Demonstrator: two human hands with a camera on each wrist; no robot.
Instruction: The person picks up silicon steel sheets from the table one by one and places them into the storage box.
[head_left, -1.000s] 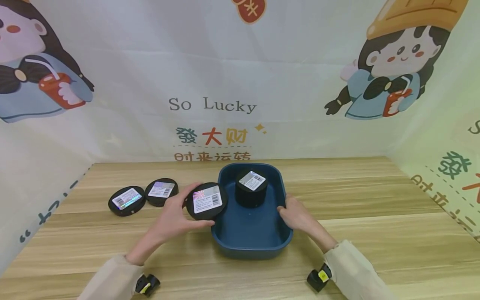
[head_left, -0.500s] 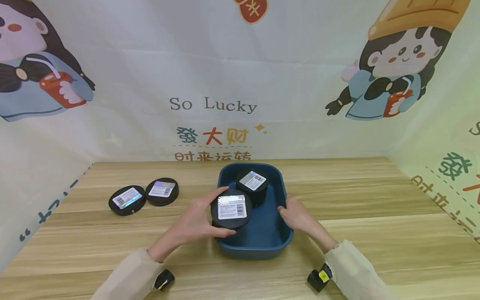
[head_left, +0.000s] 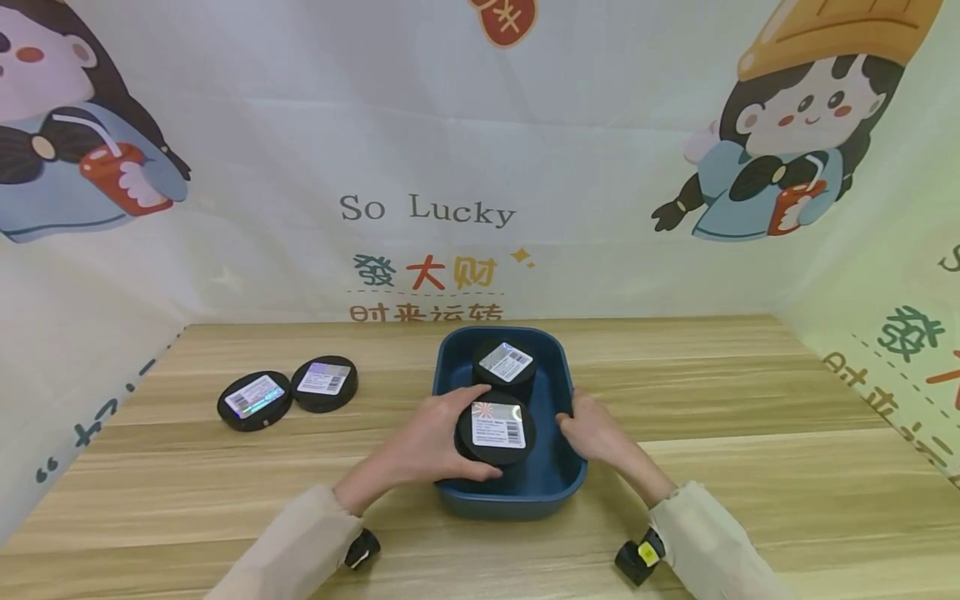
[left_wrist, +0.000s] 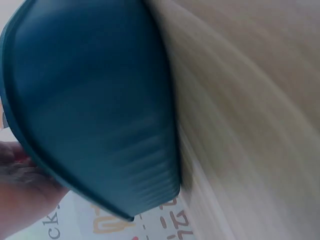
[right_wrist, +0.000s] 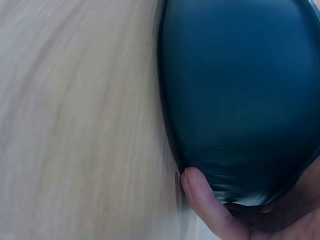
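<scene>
My left hand [head_left: 427, 446] grips a round black container with a white label [head_left: 497, 429] by its sides, over the front half of a blue rectangular bin [head_left: 517, 506]. Behind it in the bin stands a second black container [head_left: 506, 364], label up, partly covered by the held one. My right hand [head_left: 596, 427] holds the bin's right wall, thumb over the rim. In the right wrist view, fingers [right_wrist: 202, 197] lie against the bin's outer side. The left wrist view shows the bin's outer wall [left_wrist: 100, 110] and part of my left hand [left_wrist: 27, 192] at its rim.
Two more labelled black discs, a left one [head_left: 255, 401] and a right one [head_left: 324, 383], lie side by side on the wooden table [head_left: 712, 392] left of the bin. A printed cloth [head_left: 600, 275] hangs behind and along the sides.
My left hand has carried the black container rightward from beside the bin's left rim to over its interior, close in front of the other container. The right hand keeps its place on the bin.
</scene>
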